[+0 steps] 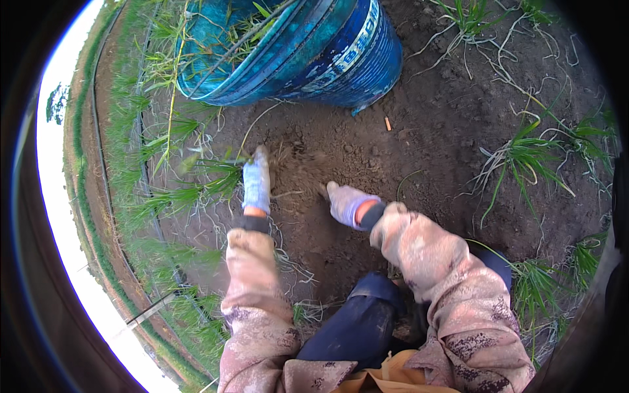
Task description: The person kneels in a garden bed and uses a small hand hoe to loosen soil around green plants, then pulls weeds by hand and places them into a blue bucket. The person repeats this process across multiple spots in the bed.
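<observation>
My left hand (256,182), in a pale knitted glove, reaches down to the soil beside a clump of green, grass-like plants (221,178). Leaves meet its fingers, but whether it grips them is unclear. My right hand (348,202), in a light purple glove, is low over the ground to the right and blurred by motion. Something small and brownish shows at its fingertips; I cannot tell if it is a tool or soil. Between the hands lies a patch of loose, disturbed brown soil (300,169), partly blurred.
A worn blue plastic bucket (314,64) with printed writing leans at the top, pulled weeds (245,29) in its mouth. Plant clumps (521,152) with pale, stringy strands stand at right. A small orange stub (387,123) lies on the soil. A dark hose (142,127) runs through the left rows.
</observation>
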`<move>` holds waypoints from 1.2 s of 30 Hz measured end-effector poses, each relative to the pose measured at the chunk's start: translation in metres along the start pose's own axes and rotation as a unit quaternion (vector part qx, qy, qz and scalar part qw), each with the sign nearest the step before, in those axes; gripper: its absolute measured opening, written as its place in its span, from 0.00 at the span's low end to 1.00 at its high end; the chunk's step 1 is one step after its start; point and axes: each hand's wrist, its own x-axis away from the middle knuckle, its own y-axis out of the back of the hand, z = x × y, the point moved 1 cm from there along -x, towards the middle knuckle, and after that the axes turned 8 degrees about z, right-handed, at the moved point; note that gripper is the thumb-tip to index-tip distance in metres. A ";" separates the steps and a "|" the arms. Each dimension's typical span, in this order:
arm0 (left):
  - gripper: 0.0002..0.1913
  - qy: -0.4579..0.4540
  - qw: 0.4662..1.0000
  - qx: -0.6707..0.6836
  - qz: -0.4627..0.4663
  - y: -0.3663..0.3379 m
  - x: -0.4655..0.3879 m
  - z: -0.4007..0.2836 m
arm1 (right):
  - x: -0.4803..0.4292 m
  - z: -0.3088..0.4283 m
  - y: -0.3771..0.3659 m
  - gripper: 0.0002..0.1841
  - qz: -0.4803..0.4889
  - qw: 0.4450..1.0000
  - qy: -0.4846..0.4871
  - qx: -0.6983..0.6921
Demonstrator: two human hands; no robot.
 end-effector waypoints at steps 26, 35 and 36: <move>0.13 0.034 0.994 0.086 0.057 -0.020 0.237 0.012 | 0.064 0.020 0.030 0.31 -0.013 0.997 -0.048 0.065; 0.15 -0.192 0.970 -0.092 0.116 -0.112 0.227 0.027 | 0.166 0.009 0.096 0.15 -0.128 0.969 -0.129 0.167; 0.15 -0.208 0.959 -0.121 0.146 -0.116 0.221 0.013 | 0.180 0.005 0.094 0.16 -0.158 0.967 -0.134 0.145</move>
